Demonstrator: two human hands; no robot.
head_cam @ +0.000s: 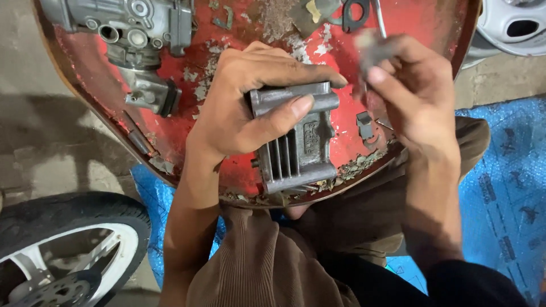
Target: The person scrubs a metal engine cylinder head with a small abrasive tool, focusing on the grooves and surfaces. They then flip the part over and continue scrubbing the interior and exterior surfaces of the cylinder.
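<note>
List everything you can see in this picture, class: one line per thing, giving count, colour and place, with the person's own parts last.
Finned metal block: one, grey, centre, over the tray.
Round tray: one, red with flaking paint, across the top.
Carburettor body: one, grey, on the tray, upper left.
Smaller metal part: one, grey, on the tray, below the carburettor body.
Gasket: one, dark, on the tray, top centre.
Tyre with white wheel: one, black and white, lower left.
Wheel rim: one, silver, top right.
Plastic sheet: one, blue, right, on the floor.
Left hand: holds the finned metal block.
Right hand: fingers pinch a small blurred grey item.
</note>
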